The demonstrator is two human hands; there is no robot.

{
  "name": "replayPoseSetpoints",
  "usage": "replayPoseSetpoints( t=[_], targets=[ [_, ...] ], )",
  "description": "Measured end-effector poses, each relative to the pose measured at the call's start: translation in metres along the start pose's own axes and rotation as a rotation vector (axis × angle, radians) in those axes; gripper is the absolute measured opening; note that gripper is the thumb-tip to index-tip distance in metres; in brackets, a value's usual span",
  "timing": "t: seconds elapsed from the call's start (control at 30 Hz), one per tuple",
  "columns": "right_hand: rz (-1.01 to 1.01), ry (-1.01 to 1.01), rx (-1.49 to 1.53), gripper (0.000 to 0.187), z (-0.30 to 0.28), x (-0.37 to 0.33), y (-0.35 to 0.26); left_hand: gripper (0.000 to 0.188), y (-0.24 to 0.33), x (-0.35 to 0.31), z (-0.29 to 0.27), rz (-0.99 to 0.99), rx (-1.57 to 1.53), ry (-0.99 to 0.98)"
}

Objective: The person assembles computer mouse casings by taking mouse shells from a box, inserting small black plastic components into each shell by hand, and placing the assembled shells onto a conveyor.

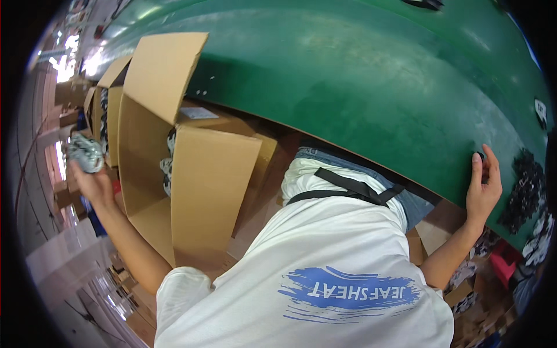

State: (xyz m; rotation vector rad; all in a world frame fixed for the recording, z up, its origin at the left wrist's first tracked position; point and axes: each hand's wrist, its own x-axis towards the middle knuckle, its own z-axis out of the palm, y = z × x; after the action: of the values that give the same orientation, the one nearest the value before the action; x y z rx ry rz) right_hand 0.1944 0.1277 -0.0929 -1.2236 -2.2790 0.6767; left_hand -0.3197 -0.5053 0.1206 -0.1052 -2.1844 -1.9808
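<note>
My left hand (98,184) is stretched out at the far left, its fingers round a shiny, clear-wrapped bundle (86,152) with white and dark patches. Motion blurs the bundle, so its kind cannot be made out. Beside that arm stands a tall open cardboard box (145,156) with its flaps up. Inside it lie several similar black-and-white bundles (167,174), partly hidden by the front flap. At the right, my right hand (484,188) is over the green table, thumb and fingers pinching a small black piece (478,156). A heap of black pieces (524,191) lies just right of it.
The long green table (348,75) runs across the top, its near edge against my waist. More open cartons (113,110) stand beyond the box. A white-and-black item (540,112) and a black item (426,3) lie on the table. A red container (503,261) is at lower right.
</note>
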Motion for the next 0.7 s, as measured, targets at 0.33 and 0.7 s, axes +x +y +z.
replayPoseSetpoints(
  t=[0.33, 0.7],
  targets=[
    [-0.027, -0.318, 0.057, 0.029, -0.017, 0.020, 0.006, 0.066, -0.235, -0.108, -0.273, -1.029, 1.095, 0.241],
    [-0.288, -0.029, 0.037, 0.023, -0.019, 0.016, 0.021, 0.073, -0.252, -0.091, -0.236, -1.319, 1.002, -0.269]
  ],
)
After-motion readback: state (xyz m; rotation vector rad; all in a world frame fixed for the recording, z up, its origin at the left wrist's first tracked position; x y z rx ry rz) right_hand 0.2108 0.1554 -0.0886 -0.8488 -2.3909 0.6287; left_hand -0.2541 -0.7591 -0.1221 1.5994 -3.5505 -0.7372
